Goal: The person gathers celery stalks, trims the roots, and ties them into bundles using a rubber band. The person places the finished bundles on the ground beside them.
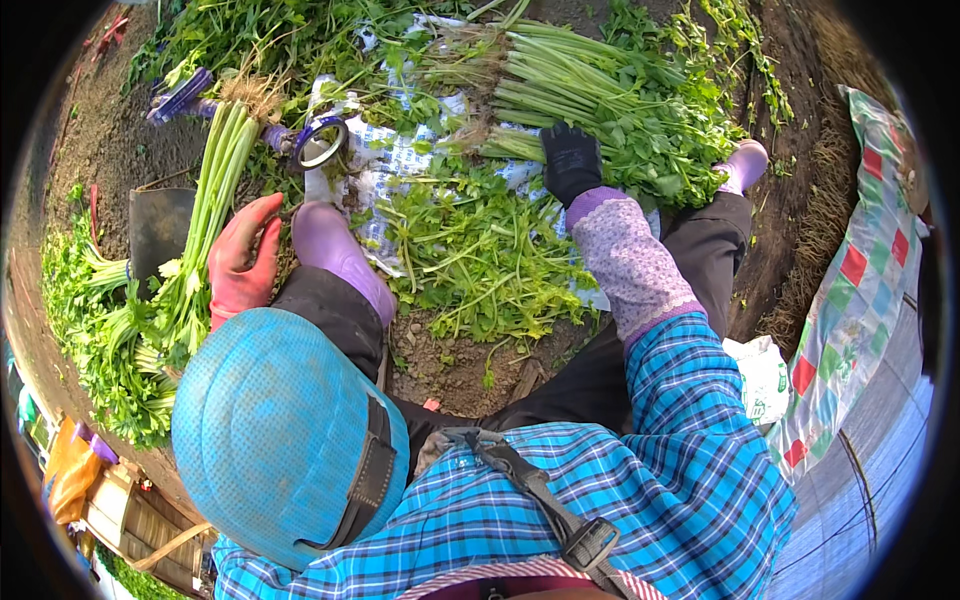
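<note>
My left hand [244, 253], in a red glove, has its thumb apart from the fingers. It is beside a celery bundle [219, 161] with pale stalks and brown roots; whether they touch is not clear. My right hand [573, 163], in a black glove, is closed over a few celery stalks [517, 143] at the near side of a larger celery pile [570, 71]. The pile's roots point left, its leaves right. Near the left bundle's roots are a roll of purple tape [321, 142] and a purple-wrapped bar [279, 138].
Loose celery leaves and stems [487, 259] lie between my purple boots [330, 240] on printed white sheeting [386, 154]. More celery [124, 352] lies at left. A blue dotted, rounded object with a strap [277, 435] covers the lower left. Checkered plastic sheeting [851, 277] stretches along the right.
</note>
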The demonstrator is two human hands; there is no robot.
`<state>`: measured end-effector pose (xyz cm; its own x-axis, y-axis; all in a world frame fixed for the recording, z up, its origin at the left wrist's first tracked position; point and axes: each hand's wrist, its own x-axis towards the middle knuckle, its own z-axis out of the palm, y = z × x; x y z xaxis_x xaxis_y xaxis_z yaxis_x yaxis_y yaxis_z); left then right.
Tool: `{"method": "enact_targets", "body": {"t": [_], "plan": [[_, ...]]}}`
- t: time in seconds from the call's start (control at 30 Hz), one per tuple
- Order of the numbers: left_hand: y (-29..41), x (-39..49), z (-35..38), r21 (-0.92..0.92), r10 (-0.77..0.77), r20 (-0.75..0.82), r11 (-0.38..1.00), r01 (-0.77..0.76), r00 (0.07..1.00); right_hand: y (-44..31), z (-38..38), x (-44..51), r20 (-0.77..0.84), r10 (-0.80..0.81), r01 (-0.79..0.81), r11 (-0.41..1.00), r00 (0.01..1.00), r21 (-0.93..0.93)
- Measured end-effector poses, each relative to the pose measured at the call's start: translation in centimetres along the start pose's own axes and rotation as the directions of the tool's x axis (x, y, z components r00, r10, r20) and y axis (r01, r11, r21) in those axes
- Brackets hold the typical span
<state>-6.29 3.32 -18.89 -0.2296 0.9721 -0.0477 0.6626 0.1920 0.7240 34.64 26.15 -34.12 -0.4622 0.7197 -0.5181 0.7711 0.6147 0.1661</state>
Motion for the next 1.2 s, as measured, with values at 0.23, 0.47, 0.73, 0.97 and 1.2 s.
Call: {"method": "enact_targets", "body": {"t": [0.23,0.47,0.73,0.97,1.2], "plan": [[-0.4,0.1,0.3,-0.026,-0.004,0.011,1.000,0.004,1.000,-0.7,3.1,0.3,-0.196,0.043,-0.041,0.999,0.980,0.014],[-0.5,-0.2,0.1,-0.066,-0.038,0.000,0.997,0.038,0.999,3.4,-0.7,-1.3,-0.211,-0.029,0.125,0.879,0.977,0.460],[-1.4,-0.3,0.4,-0.150,-0.091,-0.039,0.985,0.084,0.995,0.5,-2.7,0.4,0.078,0.007,-0.029,0.958,0.997,0.285],[-2.0,-0.4,0.6,-0.193,-0.150,-0.004,0.970,0.146,0.989,-1.5,-1.2,1.8,-0.033,0.073,-0.071,0.995,0.997,0.068],[-2.5,-0.2,-1.2,-0.172,-0.122,0.002,0.978,0.120,0.993,3.7,-1.3,-3.6,-0.291,-0.052,0.197,0.845,0.955,0.497]]}}
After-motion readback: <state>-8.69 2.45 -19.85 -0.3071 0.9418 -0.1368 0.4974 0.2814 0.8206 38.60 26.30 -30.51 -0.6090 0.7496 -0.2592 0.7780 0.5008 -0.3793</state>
